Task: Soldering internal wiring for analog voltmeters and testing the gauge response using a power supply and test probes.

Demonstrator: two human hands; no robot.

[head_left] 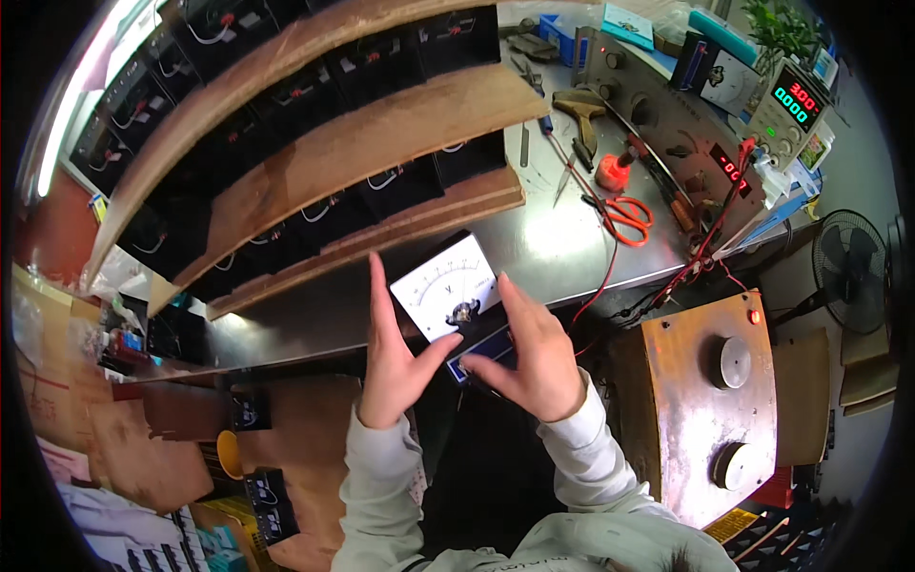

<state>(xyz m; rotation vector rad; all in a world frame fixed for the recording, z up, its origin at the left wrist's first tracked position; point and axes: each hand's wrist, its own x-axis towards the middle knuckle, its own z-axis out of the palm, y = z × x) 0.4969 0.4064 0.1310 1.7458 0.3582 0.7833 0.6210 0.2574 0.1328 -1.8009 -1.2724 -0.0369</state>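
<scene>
A square analog panel meter with a white scale face and a thin needle is tilted between my two hands at the bench's front edge. Its lower part is dark blue, and a black fitting with bare mechanism shows at the centre of the dial. My left hand grips the left side, fingers stretched along the edge and thumb at the lower edge. On the other side my right hand holds the right edge, its thumb over the blue lower part. The fingertips behind the meter are hidden.
Wooden shelves with rows of black meter housings stand at left. Red-handled scissors, a red bottle and a brush lie on the metal bench. Right are a power supply, red leads, a knobbed box and a fan.
</scene>
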